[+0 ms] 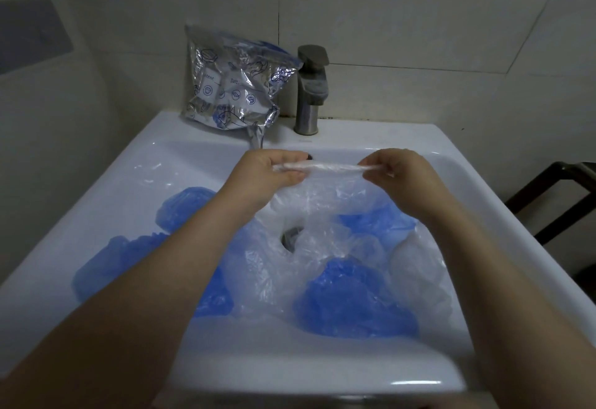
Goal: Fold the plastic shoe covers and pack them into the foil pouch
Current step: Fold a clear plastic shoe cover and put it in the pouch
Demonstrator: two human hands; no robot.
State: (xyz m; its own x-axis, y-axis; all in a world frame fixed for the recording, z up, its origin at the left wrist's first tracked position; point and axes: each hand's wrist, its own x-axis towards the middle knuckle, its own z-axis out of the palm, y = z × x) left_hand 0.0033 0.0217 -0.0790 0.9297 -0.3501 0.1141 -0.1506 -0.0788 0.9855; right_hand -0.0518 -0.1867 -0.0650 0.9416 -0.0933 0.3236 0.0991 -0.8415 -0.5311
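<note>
A clear plastic shoe cover (325, 189) hangs stretched between both hands over the white sink (503, 202). My left hand (274, 171) pinches its left end and my right hand (400, 171) pinches its right end, so the gathered top edge runs taut between them. Several blue shoe covers (351, 299) and clear ones (258, 273) lie crumpled in the basin below. The silver foil pouch (235, 82) leans against the wall at the back left of the sink, with blue plastic showing at its open top.
A grey metal tap (311, 89) stands at the back middle of the sink, just right of the pouch. The drain (292, 236) shows through the plastic. A dark frame (554, 195) stands to the right of the sink. Tiled wall rises behind.
</note>
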